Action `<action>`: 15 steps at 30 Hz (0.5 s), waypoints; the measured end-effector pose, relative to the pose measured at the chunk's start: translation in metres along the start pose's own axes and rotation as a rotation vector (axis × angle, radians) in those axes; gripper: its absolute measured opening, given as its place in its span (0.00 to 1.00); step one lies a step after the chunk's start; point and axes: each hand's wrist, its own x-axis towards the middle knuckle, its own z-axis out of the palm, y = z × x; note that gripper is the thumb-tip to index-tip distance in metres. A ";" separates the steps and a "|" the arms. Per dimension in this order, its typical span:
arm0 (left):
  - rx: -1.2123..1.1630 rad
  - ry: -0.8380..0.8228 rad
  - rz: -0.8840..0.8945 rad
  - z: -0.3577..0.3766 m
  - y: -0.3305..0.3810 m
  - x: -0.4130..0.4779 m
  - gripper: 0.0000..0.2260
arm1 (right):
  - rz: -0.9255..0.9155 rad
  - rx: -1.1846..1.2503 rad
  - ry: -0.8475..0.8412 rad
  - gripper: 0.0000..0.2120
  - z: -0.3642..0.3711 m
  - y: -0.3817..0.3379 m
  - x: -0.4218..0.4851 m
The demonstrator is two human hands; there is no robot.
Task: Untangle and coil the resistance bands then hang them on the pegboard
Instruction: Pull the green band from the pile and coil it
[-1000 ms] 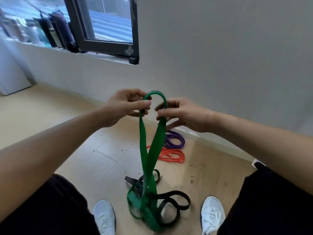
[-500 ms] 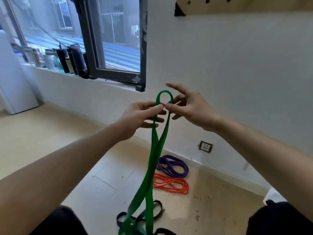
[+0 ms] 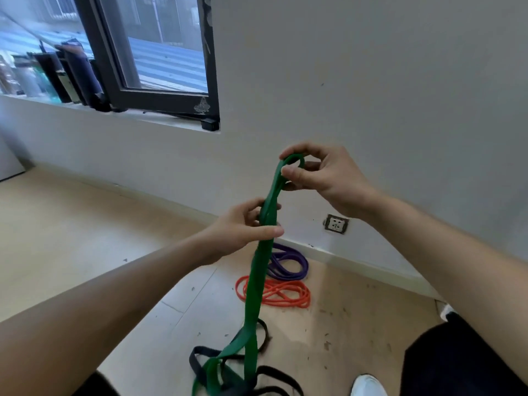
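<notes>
Far left: window [image 3: 160,47] with dark bottles on the sill [image 3: 71,78], not part of your job. Floor [image 3: 71,224] is pale wood.

Your left hand [image 3: 243,227] sits lower, thumb and fingers closed loosely around the two hanging strands of the green band [image 3: 254,287], more a guiding ring than a hard squeeze. How tight it presses is unclear.

Green band runs from your right hand down through the left, then hangs to the floor, where its lower end is mixed in with the black band [image 3: 257,375] between your feet. Still tangled there, as far as it shows; strands cross each other and which passes over which is hard to tell.

Behind the green band: orange band [image 3: 288,295] lies on the floor in a loose oval bunch, purple band [image 3: 291,264] just beyond it by the wall, touching or nearly so. Both look roughly gathered, neither hung.

Your right hand [image 3: 323,178] is highest, thumb and fingertips pinching the top loop of the green band.

Wall socket [image 3: 337,223] low on the wall, right of the hands. White shoe [image 3: 368,385] at the bottom right.

Progress: early. No pegboard in view, nothing hung. Green is lifted but not freed from black, not coiled. Left to do: separate green and black, coil all four, hang them.
</notes>
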 end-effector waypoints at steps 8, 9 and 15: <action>0.214 -0.154 -0.107 0.026 -0.025 0.012 0.07 | -0.043 0.121 0.165 0.08 -0.040 0.004 0.005; 0.203 -0.157 -0.107 0.025 -0.026 0.012 0.07 | -0.032 0.122 0.175 0.08 -0.049 0.006 0.004; 0.198 -0.097 -0.136 0.001 -0.020 0.010 0.11 | 0.129 0.099 0.178 0.10 -0.084 0.033 -0.011</action>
